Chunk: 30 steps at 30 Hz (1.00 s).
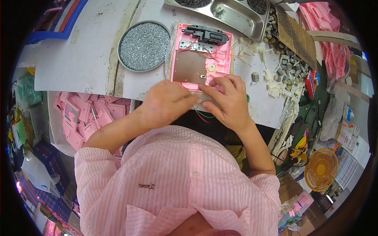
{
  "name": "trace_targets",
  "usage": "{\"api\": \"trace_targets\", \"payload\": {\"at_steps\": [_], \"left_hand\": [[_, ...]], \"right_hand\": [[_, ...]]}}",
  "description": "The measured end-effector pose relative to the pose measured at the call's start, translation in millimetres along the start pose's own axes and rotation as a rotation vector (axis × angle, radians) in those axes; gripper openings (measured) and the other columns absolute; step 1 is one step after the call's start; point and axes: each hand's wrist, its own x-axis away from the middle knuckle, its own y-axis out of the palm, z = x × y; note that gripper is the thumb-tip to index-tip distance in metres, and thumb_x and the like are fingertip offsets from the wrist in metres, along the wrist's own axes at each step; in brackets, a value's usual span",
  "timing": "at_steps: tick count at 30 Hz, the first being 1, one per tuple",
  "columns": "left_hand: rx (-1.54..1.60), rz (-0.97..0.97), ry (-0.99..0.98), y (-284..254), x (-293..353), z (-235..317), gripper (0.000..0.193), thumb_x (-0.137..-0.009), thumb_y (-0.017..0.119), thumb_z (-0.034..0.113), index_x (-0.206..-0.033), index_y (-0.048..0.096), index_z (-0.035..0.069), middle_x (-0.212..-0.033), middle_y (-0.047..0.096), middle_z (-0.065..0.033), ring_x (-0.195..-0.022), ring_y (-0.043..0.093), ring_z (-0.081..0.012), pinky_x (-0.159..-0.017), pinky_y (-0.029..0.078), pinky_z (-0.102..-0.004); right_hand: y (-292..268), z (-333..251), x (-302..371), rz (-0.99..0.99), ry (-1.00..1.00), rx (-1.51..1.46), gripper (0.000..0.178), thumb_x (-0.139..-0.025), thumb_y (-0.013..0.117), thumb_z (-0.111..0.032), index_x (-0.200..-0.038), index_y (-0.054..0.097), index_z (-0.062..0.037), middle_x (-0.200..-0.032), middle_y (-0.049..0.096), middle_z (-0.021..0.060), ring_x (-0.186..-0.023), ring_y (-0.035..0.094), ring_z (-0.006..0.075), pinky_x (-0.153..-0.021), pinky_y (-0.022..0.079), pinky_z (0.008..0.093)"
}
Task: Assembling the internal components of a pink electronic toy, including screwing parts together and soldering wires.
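At the far left, below the white tabletop point(86, 59), a bin of loose pink plastic shells point(84, 114) sits within reach of the person's left side. On the tabletop, a round metal dish heaped with small silver screws point(144, 46) lies just left of the work, likely kept close for quick picking. The left hand point(167, 104) rests at the near edge of the tabletop with its fingers curled under; whether they pinch anything cannot be told. Just beyond it lies the open pink plastic casing with a metal plate, black module and thin wires point(201, 55), flat and inside-up. The right hand point(228, 102) covers its near right corner, fingers pressed together on it, seemingly steadying it. Far right, a steel compartment tray point(232, 15) and scattered small white parts point(275, 84) lie near.
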Motion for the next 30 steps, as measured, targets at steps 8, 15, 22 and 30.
{"api": "trace_targets", "payload": {"at_steps": [8,15,22,30], "left_hand": [[-0.04,-0.019,-0.435,-27,29,-16,0.011,-0.081,0.073,0.003,-0.081,0.062,0.005,-0.075,0.056,-0.0103,-0.067,0.06,-0.0286,-0.058,0.048,-0.0387],[-0.074,-0.441,-0.309,-7,52,16,0.011,-0.084,0.066,0.015,-0.092,0.063,0.007,-0.086,0.06,-0.0095,-0.077,0.064,-0.0268,-0.065,0.052,-0.0374],[0.152,-0.122,-0.29,-40,2,-14,0.018,-0.085,0.071,0.016,-0.099,0.064,0.007,-0.089,0.058,-0.0108,-0.079,0.063,-0.0307,-0.067,0.052,-0.0407],[0.185,-0.229,-0.145,-34,2,-38,0.015,-0.086,0.071,0.015,-0.096,0.064,0.007,-0.089,0.055,-0.0092,-0.077,0.062,-0.0279,-0.067,0.052,-0.0393]], "right_hand": [[23,-35,-18,0.091,-0.006,0.066,0.033,-0.075,0.076,-0.015,-0.108,0.071,-0.0122,-0.101,0.064,0.0024,-0.1,0.054,0.0273,-0.092,0.037,0.0435],[60,-43,-30,0.164,0.0,0.077,0.023,-0.075,0.076,-0.018,-0.095,0.067,-0.0119,-0.097,0.06,0.0019,-0.096,0.052,0.026,-0.088,0.036,0.0447],[46,-45,-34,0.057,0.034,0.019,0.025,-0.073,0.078,-0.021,-0.094,0.067,-0.0131,-0.099,0.06,0.003,-0.097,0.053,0.0272,-0.087,0.038,0.0441],[-107,125,-93,0.2,0.347,-0.289,0.012,-0.083,0.071,-0.004,-0.095,0.068,-0.0027,-0.083,0.067,0.003,-0.08,0.063,0.0124,-0.074,0.05,0.0294]]}}
